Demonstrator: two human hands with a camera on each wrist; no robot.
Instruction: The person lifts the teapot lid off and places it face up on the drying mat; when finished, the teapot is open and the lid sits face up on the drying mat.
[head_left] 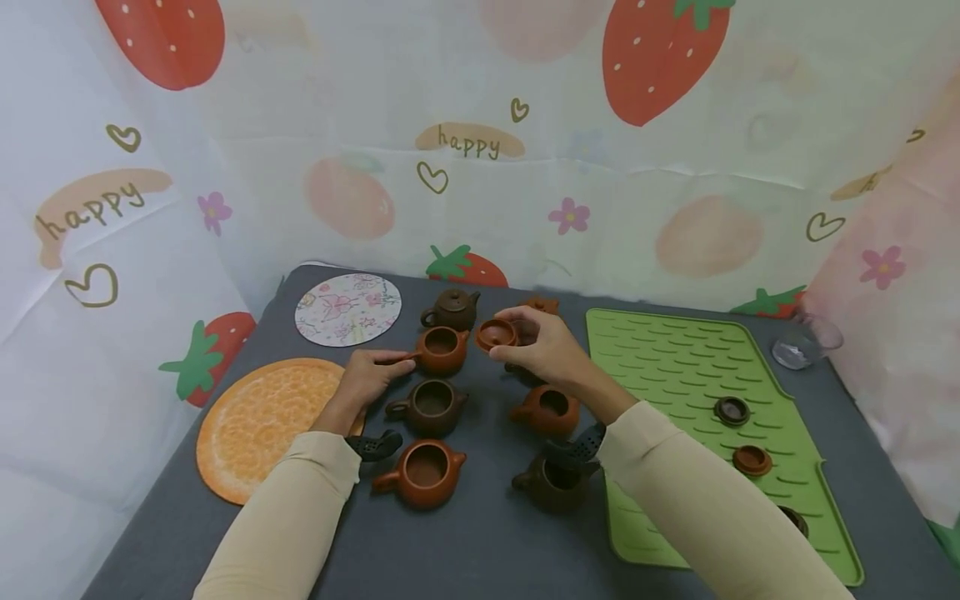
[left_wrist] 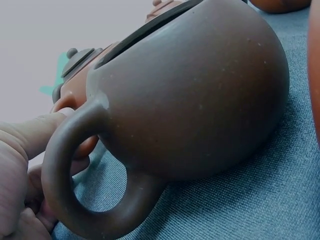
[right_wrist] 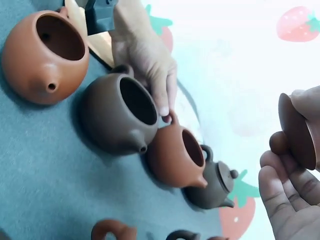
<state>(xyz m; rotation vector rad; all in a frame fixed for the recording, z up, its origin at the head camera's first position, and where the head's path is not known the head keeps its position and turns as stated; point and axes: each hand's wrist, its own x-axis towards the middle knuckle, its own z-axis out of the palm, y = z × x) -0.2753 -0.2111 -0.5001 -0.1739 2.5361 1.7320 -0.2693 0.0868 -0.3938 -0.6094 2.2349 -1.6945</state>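
My left hand [head_left: 365, 379] pinches the handle of a reddish-brown teapot [head_left: 442, 365], whose top stands uncovered on the table. Between the thumb and fingers of my right hand [head_left: 553, 348] is a reddish-brown teapot lid [head_left: 496, 335], held in the air just right of that teapot's spout. The lid's round knob [right_wrist: 279, 143] shows in the right wrist view, beside my fingers. A dark brown teapot [left_wrist: 195, 95] without a lid fills the left wrist view, in front of the left hand. Behind the gripped teapot stands a dark teapot [head_left: 454, 310] wearing its lid.
Nearer me are another uncovered reddish teapot [head_left: 427, 493] and, in the right column, several more teapots, partly hidden by my right arm. Lids, including a dark one [head_left: 731, 411], lie on a green mat [head_left: 660, 367]. An orange round mat [head_left: 262, 425] lies left; a glass cup [head_left: 797, 346] stands far right.
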